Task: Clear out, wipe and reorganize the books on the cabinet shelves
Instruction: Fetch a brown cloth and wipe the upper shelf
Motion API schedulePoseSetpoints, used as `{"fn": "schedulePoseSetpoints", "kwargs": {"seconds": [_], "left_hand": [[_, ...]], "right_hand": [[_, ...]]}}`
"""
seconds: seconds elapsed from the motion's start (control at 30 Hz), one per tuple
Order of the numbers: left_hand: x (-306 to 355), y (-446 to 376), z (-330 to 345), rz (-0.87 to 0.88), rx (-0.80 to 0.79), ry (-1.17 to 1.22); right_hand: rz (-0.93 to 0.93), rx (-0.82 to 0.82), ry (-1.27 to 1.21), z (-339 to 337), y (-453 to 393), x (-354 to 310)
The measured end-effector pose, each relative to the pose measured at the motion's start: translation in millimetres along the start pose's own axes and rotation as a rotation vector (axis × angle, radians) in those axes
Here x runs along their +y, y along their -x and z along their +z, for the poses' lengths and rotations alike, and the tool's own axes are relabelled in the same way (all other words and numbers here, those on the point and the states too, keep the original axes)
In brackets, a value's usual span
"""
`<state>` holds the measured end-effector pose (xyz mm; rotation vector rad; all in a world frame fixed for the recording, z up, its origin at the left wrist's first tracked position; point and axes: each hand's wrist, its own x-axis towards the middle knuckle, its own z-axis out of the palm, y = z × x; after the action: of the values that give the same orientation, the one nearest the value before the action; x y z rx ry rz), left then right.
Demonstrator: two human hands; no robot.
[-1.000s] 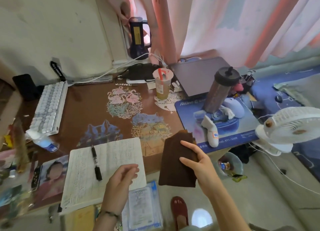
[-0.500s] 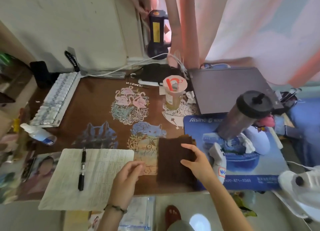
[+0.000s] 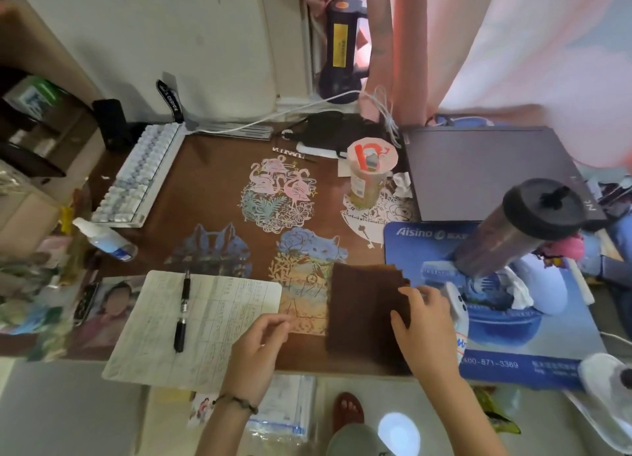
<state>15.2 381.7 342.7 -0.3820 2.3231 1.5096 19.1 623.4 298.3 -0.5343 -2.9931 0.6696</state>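
Cluttered brown wooden desk (image 3: 212,189): right hand (image 3: 424,322) pinches a folded dark-brown wiping cloth (image 3: 362,308) beside the blue mousepad (image 3: 513,332). Left hand (image 3: 256,342) hovers loosely curled, empty. Wiping seems unstarted (shelves unseen).

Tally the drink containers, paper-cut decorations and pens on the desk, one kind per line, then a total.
Drink containers: 2, the black-lidded tumbler and the sealed drink cup.
Paper-cut decorations: 4, flamingos, blue cat ears, blue cat, white cut-out.
Pens: 1, the black pen lying on the sheet.
Total: 7
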Motion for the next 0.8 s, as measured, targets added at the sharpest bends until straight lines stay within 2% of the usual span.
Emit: {"fn": "schedulePoseSetpoints", "kwargs": {"seconds": [0.27,0.47,0.8], "left_hand": [[-27,24,-40,0.027,-0.003,0.037],[-71,57,-99,0.082,-0.041,0.001],[-168,116,-194,0.073,-0.053,-0.135]], "right_hand": [[-0.143,-0.062,0.003,-1,48,-34],[-0.091,-0.02,-0.105,11,128,-76],[0.031,-0.096,-0.138,50,260,-117]]}}
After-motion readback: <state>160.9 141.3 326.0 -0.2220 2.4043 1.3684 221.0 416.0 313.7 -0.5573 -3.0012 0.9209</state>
